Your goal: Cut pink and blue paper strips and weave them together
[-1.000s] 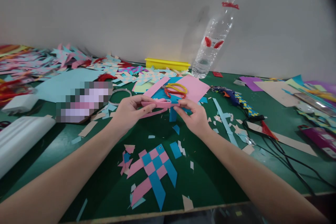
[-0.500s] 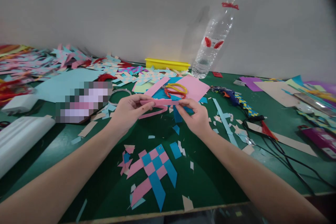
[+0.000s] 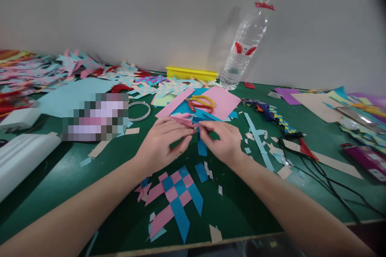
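My left hand (image 3: 167, 142) is just left of centre above the table, its fingers against a folded pink paper strip (image 3: 182, 120) and its thumb lower and apart. My right hand (image 3: 221, 138) pinches blue paper strips (image 3: 202, 144) where they cross the pink one; one blue end hangs down between my hands. The exact crossing is partly hidden by my fingertips. Below, flat on the green table, lies a woven pink and blue paper fish (image 3: 176, 194). Behind my hands, scissors with yellow and red handles (image 3: 200, 103) rest on pink paper (image 3: 226, 104).
Paper scraps (image 3: 257, 138) litter the table. A tilted water bottle (image 3: 245, 44) leans against the wall near a yellow tray (image 3: 191, 73). At left are a blurred-out phone (image 3: 96, 118) and a roll of tape (image 3: 140, 111). A hot glue gun (image 3: 265, 110) and black cable (image 3: 322, 174) lie right.
My hands have come closer together and slightly lower. My left hand has slid right along the pink strip, with its thumb now away from it. The blue end hangs lower.
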`<state>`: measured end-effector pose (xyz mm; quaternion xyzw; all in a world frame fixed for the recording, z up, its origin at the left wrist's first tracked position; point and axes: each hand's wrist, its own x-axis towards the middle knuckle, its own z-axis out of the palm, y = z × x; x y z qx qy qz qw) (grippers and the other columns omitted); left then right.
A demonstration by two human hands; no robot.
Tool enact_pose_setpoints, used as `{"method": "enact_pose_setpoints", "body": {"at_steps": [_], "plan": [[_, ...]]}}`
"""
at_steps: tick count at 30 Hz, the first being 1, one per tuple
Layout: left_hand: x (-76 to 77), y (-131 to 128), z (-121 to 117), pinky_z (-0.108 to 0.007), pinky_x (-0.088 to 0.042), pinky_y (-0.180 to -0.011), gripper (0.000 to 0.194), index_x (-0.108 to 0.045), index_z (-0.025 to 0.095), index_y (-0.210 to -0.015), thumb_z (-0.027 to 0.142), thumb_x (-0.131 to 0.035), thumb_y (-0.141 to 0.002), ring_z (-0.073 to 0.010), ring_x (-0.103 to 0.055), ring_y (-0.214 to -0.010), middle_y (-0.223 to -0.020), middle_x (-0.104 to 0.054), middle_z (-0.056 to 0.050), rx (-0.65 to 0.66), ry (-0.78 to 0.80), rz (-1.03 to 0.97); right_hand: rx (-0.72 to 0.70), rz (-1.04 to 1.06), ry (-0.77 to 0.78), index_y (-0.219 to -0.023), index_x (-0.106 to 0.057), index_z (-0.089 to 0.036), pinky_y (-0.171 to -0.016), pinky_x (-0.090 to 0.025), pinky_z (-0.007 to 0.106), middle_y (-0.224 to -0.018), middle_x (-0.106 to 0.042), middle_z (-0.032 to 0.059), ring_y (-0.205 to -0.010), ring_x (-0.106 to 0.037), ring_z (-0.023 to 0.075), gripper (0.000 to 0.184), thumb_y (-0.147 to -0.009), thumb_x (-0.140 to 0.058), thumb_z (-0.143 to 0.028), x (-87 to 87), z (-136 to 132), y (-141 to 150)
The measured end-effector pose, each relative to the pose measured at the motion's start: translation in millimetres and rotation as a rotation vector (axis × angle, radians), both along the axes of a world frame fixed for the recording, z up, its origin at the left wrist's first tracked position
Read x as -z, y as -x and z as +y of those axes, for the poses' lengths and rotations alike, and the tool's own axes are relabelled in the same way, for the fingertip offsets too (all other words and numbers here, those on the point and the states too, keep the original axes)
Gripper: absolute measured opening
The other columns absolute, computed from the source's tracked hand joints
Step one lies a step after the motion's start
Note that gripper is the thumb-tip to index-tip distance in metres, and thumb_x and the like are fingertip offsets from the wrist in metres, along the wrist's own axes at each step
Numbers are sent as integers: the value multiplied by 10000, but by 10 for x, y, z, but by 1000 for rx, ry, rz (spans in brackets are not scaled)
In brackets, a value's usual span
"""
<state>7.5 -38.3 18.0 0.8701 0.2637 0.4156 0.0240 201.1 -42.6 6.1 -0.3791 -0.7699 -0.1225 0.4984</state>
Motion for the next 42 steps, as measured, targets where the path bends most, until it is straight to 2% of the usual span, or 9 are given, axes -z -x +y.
{"method": "enact_pose_setpoints", "body": {"at_steps": [9,15,20,23,26,30,33,37,42], "plan": [[-63,17,-14,-292,-477,-812,183,-655,177,-824,347,-597,-859,-188,-631,-867,-882,-701,-45,2,429,-122,-88,-252,-173,-973,-630,-169,-595,-511,247,-685,-710,11,-586,-636,114,135,-838,-622,-181,-12,-41,-32],[-94,1,-38,-279,-491,-764,190,-617,173,-764,348,-607,-838,-187,-628,-830,-859,-686,-49,14,511,-192,-139,-349,-242,-1045,-601,-156,-575,-490,266,-662,-688,5,-574,-613,117,212,-846,-635,-224,-38,-59,-39],[-90,-1,-52,-271,-482,-773,194,-616,174,-747,308,-545,-868,-171,-618,-793,-791,-665,-32,-8,483,-183,-195,-343,-236,-1016,-600,-164,-559,-478,278,-656,-684,14,-573,-615,130,224,-853,-626,-317,-67,-75,-30],[-80,24,-37,-260,-479,-748,203,-619,176,-749,317,-534,-868,-170,-611,-787,-807,-667,-31,-48,489,-191,-215,-192,-91,-1027,-591,-179,-580,-479,268,-658,-669,2,-589,-611,126,194,-879,-585,-304,-79,-103,-16],[-72,65,7,-249,-471,-709,225,-641,179,-774,349,-530,-871,-160,-600,-734,-800,-668,-18,-115,528,-200,-148,97,105,-1024,-567,-209,-628,-487,258,-681,-628,-15,-623,-592,115,140,-894,-548,-260,-72,-90,-11],[-61,109,73,-227,-445,-627,254,-648,181,-795,370,-509,-895,-140,-567,-668,-728,-631,-2,-157,585,-233,-127,475,335,-1087,-495,-238,-773,-505,317,-854,-583,11,-782,-589,142,258,-859,-587,-315,-23,45,-36],[-59,120,93,-219,-431,-604,243,-639,180,-828,371,-508,-903,-135,-550,-679,-742,-608,-2,-152,612,-289,-265,722,567,-1090,-500,-241,-821,-512,322,-1000,-573,37,-870,-586,147,337,-814,-642,-370,8,160,-44],[-54,117,106,-208,-426,-582,227,-638,178,-824,371,-539,-891,-129,-547,-680,-751,-597,-2,-132,687,-370,-526,1040,879,-1054,-524,-244,-768,-554,323,-1048,-593,24,-776,-614,121,376,-761,-697,-403,9,210,-19],[-26,91,139,-227,-469,-586,222,-613,169,-801,364,-552,-889,-115,-573,-586,-710,-598,8,46,926,-497,-661,1087,1162,-872,-588,-211,-652,-568,290,-850,-674,7,-643,-629,110,299,-756,-686,-468,14,195,-17]]}}
